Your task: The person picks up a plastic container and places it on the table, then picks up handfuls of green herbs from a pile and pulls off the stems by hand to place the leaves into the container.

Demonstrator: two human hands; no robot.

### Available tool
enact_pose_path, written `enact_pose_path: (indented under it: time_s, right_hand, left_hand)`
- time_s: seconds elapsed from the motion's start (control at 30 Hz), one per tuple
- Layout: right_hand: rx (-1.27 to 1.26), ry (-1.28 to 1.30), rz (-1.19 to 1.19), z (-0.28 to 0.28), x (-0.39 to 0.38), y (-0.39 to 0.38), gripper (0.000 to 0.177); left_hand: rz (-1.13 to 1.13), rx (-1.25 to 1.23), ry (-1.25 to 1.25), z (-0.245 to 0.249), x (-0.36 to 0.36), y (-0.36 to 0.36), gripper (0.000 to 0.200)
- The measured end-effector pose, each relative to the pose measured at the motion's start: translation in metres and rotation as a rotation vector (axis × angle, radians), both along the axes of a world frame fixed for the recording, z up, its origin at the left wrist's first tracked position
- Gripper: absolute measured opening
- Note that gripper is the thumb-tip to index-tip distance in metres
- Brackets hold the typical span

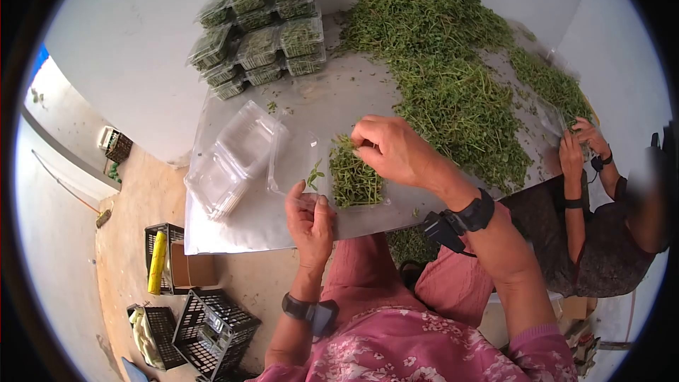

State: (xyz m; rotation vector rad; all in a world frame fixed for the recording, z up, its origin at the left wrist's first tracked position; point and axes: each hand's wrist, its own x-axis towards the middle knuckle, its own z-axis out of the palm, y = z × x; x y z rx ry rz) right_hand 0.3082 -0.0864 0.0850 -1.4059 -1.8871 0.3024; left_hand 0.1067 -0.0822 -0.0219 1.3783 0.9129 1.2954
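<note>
An open clear plastic clamshell (pixel 387 203) lies near the table's front edge, one half filled with leafy green stems (pixel 356 178). Its transparent lid (pixel 293 148) is folded out to the left, with one loose sprig (pixel 315 175) over it. My left hand (pixel 311 225) has thumb and fingers around the near edge of the clamshell, by the hinge. Over the far end of the filled half, my right hand (pixel 397 150) is closed, fingertips pinching some of the green stems. Its fingers partly hide what they hold.
Nested unused clamshells (pixel 233 159) lie on the left of the metal table (pixel 283 240). Filled clamshells (pixel 258 39) are stacked at the back. A big heap of greens (pixel 453 64) covers the right side. A co-worker's hands (pixel 581 147) handle greens there. Black crates (pixel 216 332) stand on the floor.
</note>
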Motion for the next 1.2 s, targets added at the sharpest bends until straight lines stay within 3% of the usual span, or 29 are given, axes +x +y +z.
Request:
enact_pose_path:
  time_s: [0.07, 0.27, 0.47, 0.57, 0.67, 0.87, 1.1, 1.2]
  right_hand:
    - [0.035, -0.099, 0.07, -0.01, 0.007, 0.002, 0.01]
    - [-0.227, -0.249, 0.032, -0.015, 0.01, -0.014, 0.007]
    - [-0.293, -0.161, 0.085, -0.022, 0.001, -0.006, 0.006]
    - [-0.289, -0.426, 0.091, -0.041, -0.003, -0.001, 0.009]
    - [-0.481, -0.342, 0.06, -0.032, -0.003, 0.001, 0.009]
    - [0.018, -0.15, 0.057, -0.021, -0.029, 0.005, 0.009]
    - [0.149, -0.313, 0.085, -0.047, -0.048, 0.017, 0.013]
    - [0.092, -0.178, 0.101, -0.037, -0.03, 0.013, 0.005]
  left_hand:
    - [-0.003, -0.004, -0.005, 0.0, 0.0, 0.0, 0.041]
    - [-0.007, 0.0, -0.02, 0.0, 0.001, 0.0, 0.041]
    - [0.013, 0.038, -0.006, -0.003, 0.003, 0.001, 0.04]
    - [0.01, 0.028, -0.009, -0.003, 0.002, 0.001, 0.04]
    - [-0.008, 0.002, -0.015, 0.001, 0.001, -0.001, 0.041]
    - [-0.024, 0.001, -0.018, 0.0, 0.001, -0.001, 0.041]
    - [-0.034, 0.07, -0.04, -0.002, 0.004, -0.004, 0.039]
    - [-0.038, 0.058, -0.071, -0.005, 0.001, 0.0, 0.038]
